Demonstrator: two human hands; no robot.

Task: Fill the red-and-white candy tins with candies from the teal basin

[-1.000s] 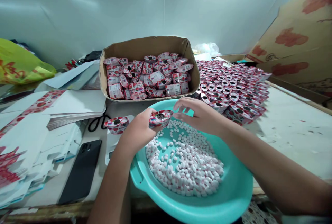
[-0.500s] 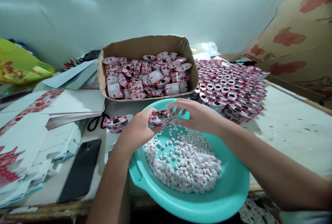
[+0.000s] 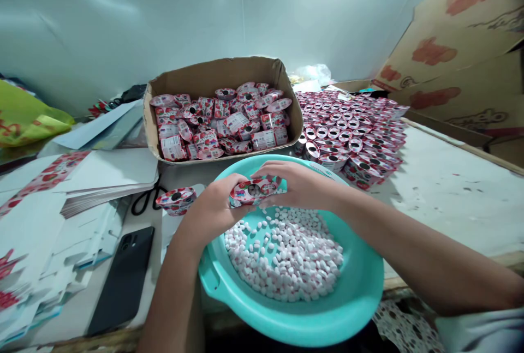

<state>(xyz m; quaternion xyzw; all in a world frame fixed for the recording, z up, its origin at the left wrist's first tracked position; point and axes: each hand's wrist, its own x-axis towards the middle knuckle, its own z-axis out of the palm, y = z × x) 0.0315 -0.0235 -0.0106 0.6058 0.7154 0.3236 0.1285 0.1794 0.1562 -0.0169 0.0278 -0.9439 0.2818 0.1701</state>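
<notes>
Between my two hands is a small red and pink printed candy box (image 3: 245,193) with a round hole in its top; pale candies show inside the hole. My left hand (image 3: 216,205) grips its left end, and my right hand (image 3: 295,185) closes around its right end. Both hands are over the far side of a turquoise basin (image 3: 364,287). White and pinkish candies (image 3: 298,257) lie in a heap on the basin's bottom. Left of my left hand stands another printed box (image 3: 176,201) with a dark hole on top.
A cardboard carton (image 3: 221,72) of printed boxes stands behind the basin. Many open-holed boxes (image 3: 352,129) are packed upright on the right. A black phone (image 3: 123,282), scissors (image 3: 143,200) and flat printed card sheets (image 3: 110,173) lie on the left. A large carton (image 3: 446,53) stands far right.
My right hand has moved in and now grips the box's right end; before, its fingers were apart beside it. The whole view has shifted slightly.
</notes>
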